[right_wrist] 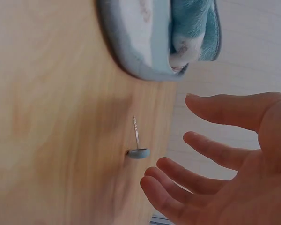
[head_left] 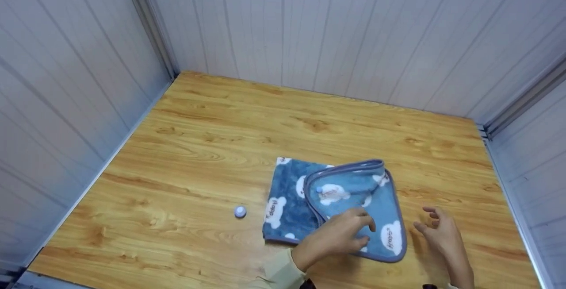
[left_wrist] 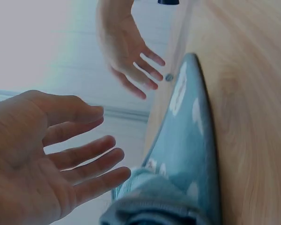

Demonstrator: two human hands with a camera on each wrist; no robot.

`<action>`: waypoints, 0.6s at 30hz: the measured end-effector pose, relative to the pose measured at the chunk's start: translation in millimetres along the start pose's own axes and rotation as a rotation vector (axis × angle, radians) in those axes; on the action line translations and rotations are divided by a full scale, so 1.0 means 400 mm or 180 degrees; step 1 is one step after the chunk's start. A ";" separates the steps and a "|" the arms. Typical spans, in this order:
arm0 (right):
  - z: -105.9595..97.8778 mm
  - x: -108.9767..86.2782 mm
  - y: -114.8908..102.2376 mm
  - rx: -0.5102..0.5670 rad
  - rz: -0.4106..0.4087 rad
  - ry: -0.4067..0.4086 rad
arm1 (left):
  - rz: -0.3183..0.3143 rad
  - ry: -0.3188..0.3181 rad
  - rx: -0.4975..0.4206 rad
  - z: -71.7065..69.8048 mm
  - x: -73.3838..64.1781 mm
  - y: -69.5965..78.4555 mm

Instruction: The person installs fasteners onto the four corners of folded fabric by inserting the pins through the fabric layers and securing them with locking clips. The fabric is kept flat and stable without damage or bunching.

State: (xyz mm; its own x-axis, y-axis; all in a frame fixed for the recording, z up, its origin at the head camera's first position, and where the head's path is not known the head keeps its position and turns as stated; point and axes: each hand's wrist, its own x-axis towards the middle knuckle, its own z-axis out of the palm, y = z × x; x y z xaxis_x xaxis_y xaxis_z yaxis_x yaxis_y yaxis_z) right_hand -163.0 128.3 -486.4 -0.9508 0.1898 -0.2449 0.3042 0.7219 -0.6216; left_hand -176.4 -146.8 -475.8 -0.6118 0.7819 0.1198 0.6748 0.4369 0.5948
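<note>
A blue fleece blanket (head_left: 380, 211) with white cloud patches lies folded, its upper layer turned back into a loose fold. My left hand (head_left: 340, 233) hovers over its near edge with loosely bent fingers; the left wrist view shows nothing in that hand (left_wrist: 51, 150). To the right of the blanket is my right hand (head_left: 442, 233), its fingers spread and holding nothing. Close to these fingers, the right wrist view shows a pin with a round blue-grey head (right_wrist: 138, 153) and a thin twisted shank on the table. A small light-blue dot (head_left: 319, 189) shows on the blanket.
A small round pale cap-like piece (head_left: 240, 211) sits on the wooden table (head_left: 212, 116) left of the blanket. Pale panel walls (head_left: 309, 28) enclose the table at the back, left and right.
</note>
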 end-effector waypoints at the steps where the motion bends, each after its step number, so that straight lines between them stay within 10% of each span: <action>1: 0.000 0.000 0.003 -0.0003 0.0001 -0.0041 | 0.0029 -0.0061 0.0040 0.003 0.002 0.004; 18: 0.010 0.004 0.030 -0.0180 -0.0020 -0.0168 | 0.0435 -0.0560 0.0517 0.107 0.025 0.019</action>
State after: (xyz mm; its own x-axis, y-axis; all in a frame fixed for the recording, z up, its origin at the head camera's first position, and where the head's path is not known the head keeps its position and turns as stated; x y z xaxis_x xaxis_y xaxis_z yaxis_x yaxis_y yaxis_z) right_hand -160.4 134.7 -497.3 -0.9478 0.1508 -0.2810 0.2930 0.7596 -0.5807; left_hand -159.6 -116.5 -504.2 -0.4389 0.8975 0.0420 0.8122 0.3764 0.4457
